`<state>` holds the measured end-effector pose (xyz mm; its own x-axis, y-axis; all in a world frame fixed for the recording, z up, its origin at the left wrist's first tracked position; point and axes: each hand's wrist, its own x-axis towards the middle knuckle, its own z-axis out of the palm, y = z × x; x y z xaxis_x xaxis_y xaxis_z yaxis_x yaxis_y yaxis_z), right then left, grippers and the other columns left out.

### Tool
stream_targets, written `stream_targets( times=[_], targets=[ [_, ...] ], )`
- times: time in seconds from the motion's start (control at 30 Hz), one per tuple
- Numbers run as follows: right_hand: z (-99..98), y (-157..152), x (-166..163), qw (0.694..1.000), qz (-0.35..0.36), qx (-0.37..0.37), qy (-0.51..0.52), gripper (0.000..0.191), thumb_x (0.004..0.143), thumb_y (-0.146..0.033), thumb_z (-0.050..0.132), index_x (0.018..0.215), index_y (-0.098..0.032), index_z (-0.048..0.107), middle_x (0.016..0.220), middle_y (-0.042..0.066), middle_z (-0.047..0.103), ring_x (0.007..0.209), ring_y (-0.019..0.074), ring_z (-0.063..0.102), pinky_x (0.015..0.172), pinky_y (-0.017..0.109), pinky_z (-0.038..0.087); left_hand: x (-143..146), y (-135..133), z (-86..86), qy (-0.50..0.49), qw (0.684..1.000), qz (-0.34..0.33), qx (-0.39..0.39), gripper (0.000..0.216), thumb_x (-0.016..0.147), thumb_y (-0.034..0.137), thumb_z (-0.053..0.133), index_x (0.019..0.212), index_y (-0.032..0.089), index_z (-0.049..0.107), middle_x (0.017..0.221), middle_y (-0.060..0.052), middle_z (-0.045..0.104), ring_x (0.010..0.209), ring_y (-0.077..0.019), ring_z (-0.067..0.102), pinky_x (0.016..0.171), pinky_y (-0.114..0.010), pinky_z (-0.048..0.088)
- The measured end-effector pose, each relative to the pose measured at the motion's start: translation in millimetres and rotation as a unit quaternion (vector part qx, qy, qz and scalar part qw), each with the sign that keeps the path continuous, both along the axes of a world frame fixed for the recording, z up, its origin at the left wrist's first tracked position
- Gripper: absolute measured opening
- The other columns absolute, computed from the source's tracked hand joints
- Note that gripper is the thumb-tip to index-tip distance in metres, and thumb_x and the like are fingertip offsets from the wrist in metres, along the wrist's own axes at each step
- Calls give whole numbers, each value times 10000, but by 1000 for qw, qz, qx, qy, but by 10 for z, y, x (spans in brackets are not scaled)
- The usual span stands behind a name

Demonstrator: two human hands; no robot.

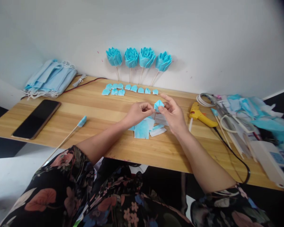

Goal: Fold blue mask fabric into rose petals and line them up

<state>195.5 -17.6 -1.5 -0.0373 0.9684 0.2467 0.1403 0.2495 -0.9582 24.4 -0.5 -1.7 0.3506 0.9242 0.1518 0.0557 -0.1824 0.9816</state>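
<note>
My left hand and my right hand meet above the middle of the wooden table. Both pinch one small folded blue piece of mask fabric between fingertips, the left from its left side, the right from its right. Under the hands lie cut blue and white mask scraps. Several folded blue petals lie in rows further back. Four blue fabric roses on sticks lean against the white wall.
A stack of blue face masks sits at the back left, a dark phone in front of it. A stick with a blue tip lies left of my arm. A yellow glue gun and cluttered scraps, sticks and scissors fill the right.
</note>
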Motion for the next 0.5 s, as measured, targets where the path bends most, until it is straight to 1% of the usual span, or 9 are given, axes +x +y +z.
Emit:
stream_targets(
  times=[0.1, 0.17, 0.3, 0.37, 0.43, 0.5],
  targets=[
    [11, -12, 1, 1000, -13, 3, -20, 477, 808, -398, 722, 1263, -296, 619, 707, -44, 528, 625, 126, 489, 619, 305, 466, 7, -13, -12, 6, 1000, -15, 7, 201, 787, 289, 677, 667, 151, 594, 640, 26, 546, 599, -77, 424, 595, -247, 344],
    [19, -17, 9, 999, -24, 9, -32, 422, 819, -381, 706, 1226, -286, 646, 666, -55, 465, 582, 113, 430, 572, 288, 426, 10, -21, -17, 7, 1000, -23, 11, 206, 787, 308, 677, 677, 153, 601, 644, 25, 549, 602, -80, 426, 601, -251, 350],
    [29, -25, 20, 997, -34, 31, -65, 380, 840, -392, 684, 1203, -282, 663, 645, -56, 417, 564, 114, 384, 557, 288, 403, 9, -31, -7, 11, 999, -30, 16, 217, 790, 326, 670, 679, 156, 594, 639, 25, 536, 600, -84, 425, 604, -256, 351],
    [16, -27, 17, 996, -34, 33, -70, 406, 851, -412, 674, 1236, -287, 645, 640, -57, 417, 568, 120, 392, 575, 294, 419, 8, -32, 8, 9, 999, -34, 15, 211, 793, 302, 664, 666, 158, 576, 627, 30, 518, 593, -82, 418, 602, -254, 351],
    [-11, -24, 13, 998, -26, 26, -60, 457, 871, -458, 651, 1297, -298, 604, 654, -51, 452, 596, 131, 445, 623, 308, 462, 8, -27, 22, 2, 999, -36, 11, 200, 794, 266, 658, 656, 159, 559, 622, 34, 507, 588, -78, 414, 602, -251, 351],
    [-40, -16, 13, 998, -10, 11, -55, 513, 914, -543, 563, 1373, -314, 538, 707, -33, 521, 659, 150, 526, 696, 336, 511, 6, -15, 27, -12, 999, -33, 3, 184, 789, 227, 654, 654, 159, 549, 627, 37, 508, 586, -75, 415, 601, -248, 350]
  ],
)
